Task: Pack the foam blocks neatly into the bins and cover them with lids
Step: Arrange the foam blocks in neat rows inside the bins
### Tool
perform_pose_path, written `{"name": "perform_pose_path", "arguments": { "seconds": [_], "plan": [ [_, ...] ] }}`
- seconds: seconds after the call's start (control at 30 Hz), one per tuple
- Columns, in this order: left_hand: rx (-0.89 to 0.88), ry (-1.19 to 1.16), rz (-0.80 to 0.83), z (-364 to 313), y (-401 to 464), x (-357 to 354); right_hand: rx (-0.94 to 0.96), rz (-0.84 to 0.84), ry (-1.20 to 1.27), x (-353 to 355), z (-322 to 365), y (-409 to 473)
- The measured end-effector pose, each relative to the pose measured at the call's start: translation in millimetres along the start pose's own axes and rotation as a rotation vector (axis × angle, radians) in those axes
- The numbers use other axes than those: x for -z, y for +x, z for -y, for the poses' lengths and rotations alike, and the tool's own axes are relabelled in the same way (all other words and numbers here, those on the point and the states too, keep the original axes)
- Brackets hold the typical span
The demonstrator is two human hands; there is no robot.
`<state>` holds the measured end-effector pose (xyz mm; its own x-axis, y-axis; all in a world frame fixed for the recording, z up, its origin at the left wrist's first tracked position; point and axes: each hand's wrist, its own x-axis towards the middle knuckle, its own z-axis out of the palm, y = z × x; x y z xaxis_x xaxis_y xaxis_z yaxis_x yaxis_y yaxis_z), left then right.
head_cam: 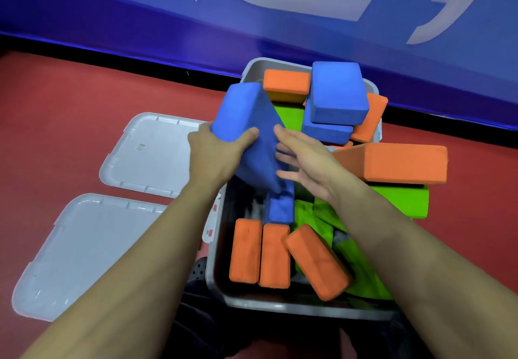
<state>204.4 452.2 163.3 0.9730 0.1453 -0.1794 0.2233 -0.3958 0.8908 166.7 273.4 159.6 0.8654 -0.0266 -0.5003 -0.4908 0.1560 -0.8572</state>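
Where the red floor (70, 92) stretches out on the left, two pale grey plastic lids lie flat and upside down, their raised rims and small moulded tabs showing: the near lid (84, 252) and the far lid (151, 154), just beside each other. Both are rounded rectangles with a smooth, slightly glossy surface.

Next comes the left hand (213, 151), which grips the lower end of a large blue foam block (249, 134), thumb curled over its front face. That block is a matte, fine-grained slab with softened corners, held tilted above the gap between the two bins. The right hand (302, 162) has its fingers spread and nearly straight, the fingertips touching the block's right face without curling round it.

Below the hands sits the near bin (215, 283), a grey plastic tub with rounded corners. It holds three orange blocks (272, 255), two upright side by side and one leaning, a small blue block (280, 210) standing behind them, and green blocks (361, 271) piled loosely on the right.

Beyond it the far bin (252, 69) is heaped over its rim: an orange block (286, 83) at the back left, two stacked blue blocks (336, 95) in the middle, and a green one beneath. Farther right, a long orange block (403, 162) juts out over a green slab (406, 201). A blue wall (112, 8) with large white markings runs behind.
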Motion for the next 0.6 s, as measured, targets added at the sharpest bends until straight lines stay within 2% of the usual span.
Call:
{"name": "perform_pose_path", "arguments": {
  "seconds": [0.13, 0.2, 0.37, 0.6],
  "plan": [
    [-0.191, 0.009, 0.185, -7.0, -16.8, -7.8, -0.04, 0.022, 0.041, -7.3, 3.0, -3.8],
    [-0.23, -0.002, 0.265, -8.6, -20.8, -8.1, -0.047, 0.012, 0.02, -5.3, 7.3, -6.7],
    [-0.11, -0.107, 0.362, -4.1, -17.2, -6.2, -0.047, -0.121, -0.161, -3.4, 3.7, -9.9],
    [-0.008, -0.185, 0.357, 2.9, -15.2, -5.6, -0.065, -0.147, -0.322, -7.4, 0.6, -8.5]
  ]
}}
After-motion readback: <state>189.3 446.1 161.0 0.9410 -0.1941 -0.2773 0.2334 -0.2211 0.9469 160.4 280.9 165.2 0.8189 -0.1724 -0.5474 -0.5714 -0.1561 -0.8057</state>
